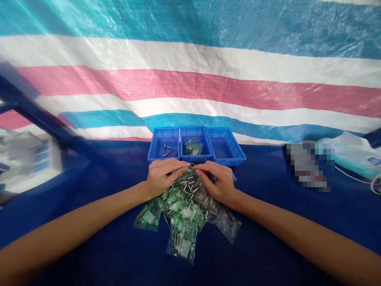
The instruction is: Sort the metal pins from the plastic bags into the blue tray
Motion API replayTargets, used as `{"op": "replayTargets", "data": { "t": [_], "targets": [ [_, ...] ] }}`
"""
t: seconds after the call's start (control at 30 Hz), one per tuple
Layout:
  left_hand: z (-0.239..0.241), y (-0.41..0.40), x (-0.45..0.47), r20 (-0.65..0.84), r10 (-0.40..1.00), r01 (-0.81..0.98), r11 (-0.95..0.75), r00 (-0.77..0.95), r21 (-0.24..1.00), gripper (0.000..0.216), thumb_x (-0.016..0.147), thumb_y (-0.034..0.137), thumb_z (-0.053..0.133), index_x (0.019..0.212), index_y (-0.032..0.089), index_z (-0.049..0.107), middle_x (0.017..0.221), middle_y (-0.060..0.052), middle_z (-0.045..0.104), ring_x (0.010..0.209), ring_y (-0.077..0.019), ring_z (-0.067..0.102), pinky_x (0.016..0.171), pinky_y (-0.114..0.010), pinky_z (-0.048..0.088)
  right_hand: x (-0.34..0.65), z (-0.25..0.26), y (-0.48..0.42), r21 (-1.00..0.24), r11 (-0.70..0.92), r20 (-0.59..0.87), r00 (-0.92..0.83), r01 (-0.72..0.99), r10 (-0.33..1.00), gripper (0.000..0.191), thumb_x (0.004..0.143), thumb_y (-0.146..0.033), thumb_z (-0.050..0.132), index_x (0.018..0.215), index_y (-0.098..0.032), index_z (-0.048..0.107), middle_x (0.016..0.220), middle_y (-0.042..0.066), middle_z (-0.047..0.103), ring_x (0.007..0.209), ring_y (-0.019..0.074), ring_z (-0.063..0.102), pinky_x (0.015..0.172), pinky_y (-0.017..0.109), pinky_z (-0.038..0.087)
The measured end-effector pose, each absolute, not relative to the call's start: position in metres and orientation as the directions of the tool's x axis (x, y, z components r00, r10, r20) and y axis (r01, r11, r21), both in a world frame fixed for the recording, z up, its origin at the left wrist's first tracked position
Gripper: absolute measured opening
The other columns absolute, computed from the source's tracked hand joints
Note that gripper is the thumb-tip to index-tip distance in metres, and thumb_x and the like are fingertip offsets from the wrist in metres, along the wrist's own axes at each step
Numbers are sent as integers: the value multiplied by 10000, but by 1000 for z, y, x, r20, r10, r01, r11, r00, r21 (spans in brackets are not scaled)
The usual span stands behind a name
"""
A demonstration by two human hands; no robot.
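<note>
My left hand and my right hand meet over the far end of a heap, with thumbs and fingertips pinched close together. A small dark item shows between the fingertips, too small to name. Under and between the hands lies a pile of small clear and greenish plastic bags. Loose silvery metal pins, perhaps screws, are scattered on top of it. One green-tinted bag sticks out at the left, another bag toward me, and a clear bag at the right.
Beyond my hands stand three blue bins: the left bin holds several metal pins, the middle bin greenish bags, the right bin nothing visible. A blurred dark item and a plastic package lie right. Striped sheeting hangs behind.
</note>
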State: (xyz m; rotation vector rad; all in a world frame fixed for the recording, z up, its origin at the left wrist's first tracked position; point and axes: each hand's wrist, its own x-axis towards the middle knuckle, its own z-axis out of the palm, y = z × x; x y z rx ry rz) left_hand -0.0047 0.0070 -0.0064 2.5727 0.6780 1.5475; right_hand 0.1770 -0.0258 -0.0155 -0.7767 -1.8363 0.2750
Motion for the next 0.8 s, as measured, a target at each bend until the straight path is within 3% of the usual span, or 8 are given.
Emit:
{"op": "replayTargets", "data": {
  "t": [0.23, 0.8],
  "targets": [
    [-6, 8, -6, 840, 351, 323, -919, 415, 225, 139, 800, 180, 626, 924, 188, 688, 678, -5, 678, 597, -77, 623, 533, -173, 493, 177, -14, -27, -524, 747, 760, -172, 409, 627, 122, 833, -125, 518, 860, -127, 638, 582, 2, 562, 500, 89, 474, 476, 219, 391],
    [-6, 9, -6, 837, 338, 305, -927, 431, 217, 156, 797, 166, 628, 941, 182, 687, 669, -8, 669, 591, -75, 617, 517, -170, 486, 177, -16, -26, -524, 756, 779, -139, 393, 612, 129, 837, -128, 524, 886, -153, 640, 591, -11, 546, 508, 86, 468, 470, 222, 387]
  ]
}}
